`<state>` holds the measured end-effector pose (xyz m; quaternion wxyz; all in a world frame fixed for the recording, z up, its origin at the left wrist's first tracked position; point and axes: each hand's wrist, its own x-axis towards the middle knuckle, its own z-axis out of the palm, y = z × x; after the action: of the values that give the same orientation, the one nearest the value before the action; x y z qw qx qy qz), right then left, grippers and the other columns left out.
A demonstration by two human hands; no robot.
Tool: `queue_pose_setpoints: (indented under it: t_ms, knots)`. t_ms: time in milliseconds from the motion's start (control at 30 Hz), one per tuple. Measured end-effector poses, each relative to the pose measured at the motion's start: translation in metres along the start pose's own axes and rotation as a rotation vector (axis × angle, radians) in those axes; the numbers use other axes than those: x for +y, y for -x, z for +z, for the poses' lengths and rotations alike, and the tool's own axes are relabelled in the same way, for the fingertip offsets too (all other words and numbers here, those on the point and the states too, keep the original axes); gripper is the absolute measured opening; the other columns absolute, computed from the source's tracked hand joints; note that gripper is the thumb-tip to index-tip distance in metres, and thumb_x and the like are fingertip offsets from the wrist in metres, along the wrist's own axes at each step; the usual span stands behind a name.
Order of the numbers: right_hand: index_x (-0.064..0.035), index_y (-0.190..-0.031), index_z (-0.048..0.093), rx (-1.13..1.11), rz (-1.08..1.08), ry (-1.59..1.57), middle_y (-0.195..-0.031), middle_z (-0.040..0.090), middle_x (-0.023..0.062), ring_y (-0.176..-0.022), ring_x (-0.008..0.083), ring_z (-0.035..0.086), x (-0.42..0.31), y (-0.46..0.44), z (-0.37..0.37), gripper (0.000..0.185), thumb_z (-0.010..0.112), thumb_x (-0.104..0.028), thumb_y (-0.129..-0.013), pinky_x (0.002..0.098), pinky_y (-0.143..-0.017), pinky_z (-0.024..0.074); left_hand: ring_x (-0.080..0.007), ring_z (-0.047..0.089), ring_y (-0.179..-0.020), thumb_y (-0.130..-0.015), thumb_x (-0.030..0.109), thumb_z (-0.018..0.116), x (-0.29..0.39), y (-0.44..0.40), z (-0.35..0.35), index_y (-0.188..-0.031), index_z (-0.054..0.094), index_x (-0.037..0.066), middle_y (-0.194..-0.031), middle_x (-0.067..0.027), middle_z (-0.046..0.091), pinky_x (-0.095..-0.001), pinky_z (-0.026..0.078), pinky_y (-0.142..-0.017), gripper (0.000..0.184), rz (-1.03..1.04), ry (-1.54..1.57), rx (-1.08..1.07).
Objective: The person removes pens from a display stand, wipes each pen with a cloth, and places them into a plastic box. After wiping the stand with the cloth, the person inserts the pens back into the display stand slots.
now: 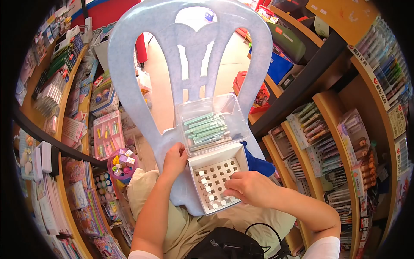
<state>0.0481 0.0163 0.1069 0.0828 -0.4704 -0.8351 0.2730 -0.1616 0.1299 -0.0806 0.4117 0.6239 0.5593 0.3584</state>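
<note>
A white box (219, 156) with a grid of square holes rests at the front of a light blue plastic chair (123, 52). Several white-topped items stand in holes along its left and near sides. My right hand (252, 187) is over the box's right part, fingers pressed together and pointing down; what they hold, if anything, is hidden. My left hand (174, 162) lies at the box's upper left corner, beside a clear plastic container (200, 105), its fingers partly hidden. Inside that container lie several pale green packaged sticks (205, 128).
Shelves of stationery (319, 129) curve along the right. More shelves with booklets and packets (86, 203) line the left. A purple basket (129, 176) stands left of the chair, a red basket (264, 97) behind it. Dark blue cloth (258, 164) touches the box's right side.
</note>
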Motion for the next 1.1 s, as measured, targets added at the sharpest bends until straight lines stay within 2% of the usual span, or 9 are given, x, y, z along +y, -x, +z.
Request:
queue_pose_setpoints:
  t_ms: [167,267,367,467,567,967,1100]
  knots:
    - [-0.0022,-0.077,0.060,-0.094,-0.023,-0.007,-0.077,0.057,0.0120,-0.076,0.0307,0.060,0.006,0.000,0.002,0.025,0.059,-0.025,-0.087,0.0397,-0.066,0.0490,-0.0189,0.058,-0.056,-0.085,0.014,0.057,-0.018,-0.004,0.008,-0.082,0.057,-0.001,-0.066,-0.0112,0.061,-0.0317,0.044,-0.054,0.015,0.008,0.070,0.010]
    - [-0.0006,-0.087,0.062,-0.023,-0.099,0.003,-0.074,0.055,0.0121,-0.069,0.0326,0.058,0.013,-0.002,0.011,0.019,0.062,-0.020,-0.085,0.0398,-0.059,0.0478,-0.0190,0.058,-0.056,-0.085,0.014,0.057,-0.006,-0.002,0.002,-0.083,0.057,-0.001,-0.067,-0.0119,0.062,-0.0318,0.045,-0.055,0.015,-0.015,0.040,-0.018]
    - [0.0007,-0.090,0.062,-0.060,-0.100,-0.017,-0.076,0.056,0.0140,-0.071,0.0334,0.058,0.015,-0.006,0.013,0.019,0.059,-0.018,-0.087,0.0403,-0.062,0.0478,-0.0193,0.058,-0.056,-0.084,0.015,0.057,-0.005,-0.002,0.003,-0.083,0.057,-0.001,-0.067,-0.0122,0.062,-0.0318,0.045,-0.055,0.016,-0.009,0.043,-0.008]
    - [0.0014,-0.090,0.062,-0.129,-0.030,-0.046,-0.077,0.057,0.0155,-0.073,0.0343,0.058,0.014,-0.010,0.009,0.018,0.058,-0.016,-0.088,0.0404,-0.065,0.0476,-0.0195,0.057,-0.056,-0.084,0.015,0.058,-0.014,-0.004,0.006,-0.082,0.057,-0.001,-0.067,-0.0123,0.062,-0.0320,0.045,-0.055,0.016,0.013,0.040,0.009]
    - [0.0004,-0.081,0.062,-0.145,0.016,-0.080,-0.081,0.059,0.0162,-0.079,0.0350,0.059,0.015,-0.011,0.011,0.025,0.055,-0.021,-0.090,0.0423,-0.072,0.0475,-0.0197,0.057,-0.056,-0.084,0.015,0.058,-0.017,-0.005,0.006,-0.082,0.057,-0.001,-0.067,-0.0125,0.062,-0.0321,0.045,-0.055,0.016,0.026,0.022,0.013]
    - [0.0016,-0.080,0.063,-0.199,0.046,-0.061,-0.079,0.061,0.0169,-0.080,0.0347,0.060,0.009,-0.009,0.001,0.022,0.055,-0.017,-0.089,0.0427,-0.073,0.0476,-0.0211,0.059,-0.059,-0.084,0.016,0.057,0.009,0.002,-0.003,-0.083,0.058,-0.001,-0.068,-0.0136,0.062,-0.0331,0.046,-0.058,0.017,-0.017,-0.015,-0.005]
    - [0.0017,-0.084,0.063,-0.205,0.015,-0.093,-0.080,0.061,0.0161,-0.079,0.0344,0.060,0.013,-0.012,0.006,0.021,0.056,-0.017,-0.088,0.0421,-0.072,0.0476,-0.0224,0.060,-0.062,-0.084,0.016,0.057,-0.005,-0.002,0.001,-0.084,0.058,-0.001,-0.069,-0.0140,0.063,-0.0335,0.046,-0.059,0.017,0.011,-0.033,0.001]
